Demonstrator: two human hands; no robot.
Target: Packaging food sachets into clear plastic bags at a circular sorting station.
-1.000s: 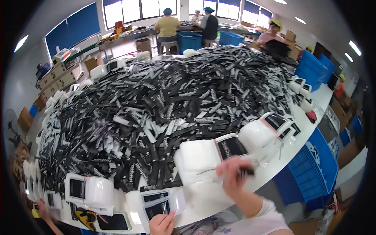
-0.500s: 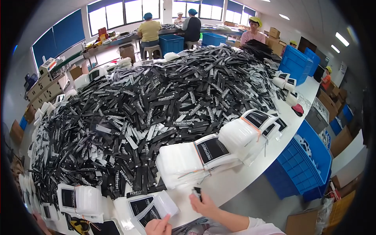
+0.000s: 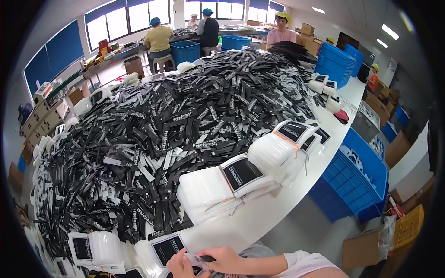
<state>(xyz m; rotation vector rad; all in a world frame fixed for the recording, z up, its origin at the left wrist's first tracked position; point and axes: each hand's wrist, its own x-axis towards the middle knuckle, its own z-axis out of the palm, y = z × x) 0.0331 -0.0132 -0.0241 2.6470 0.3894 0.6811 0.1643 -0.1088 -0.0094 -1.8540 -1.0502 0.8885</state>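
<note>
At the near edge of the table my left hand (image 3: 180, 265) has its fingers closed on a clear plastic bag (image 3: 194, 260) with a black printed panel. My right hand (image 3: 223, 261) meets it from the right, pinching a small flat black packet (image 3: 207, 258) at the bag. How far the packet is inside the bag cannot be made out. Just beyond my left hand lies a stack of similar bags (image 3: 163, 246) with a black label on top. A huge heap of narrow black and silver-white packets (image 3: 185, 125) covers most of the table.
Thick banded bundles of bags (image 3: 204, 190) lie on the white table (image 3: 269, 211) in front of me. Another bundle (image 3: 104, 248) is at the near left. Blue crates (image 3: 357, 171) stand beyond the table's right edge. A person in a yellow cap (image 3: 282, 34) is at the far side.
My right hand has moved left with the black packet to meet my left hand. My left hand now holds a bag up from the stack. The whole view has shifted slightly.
</note>
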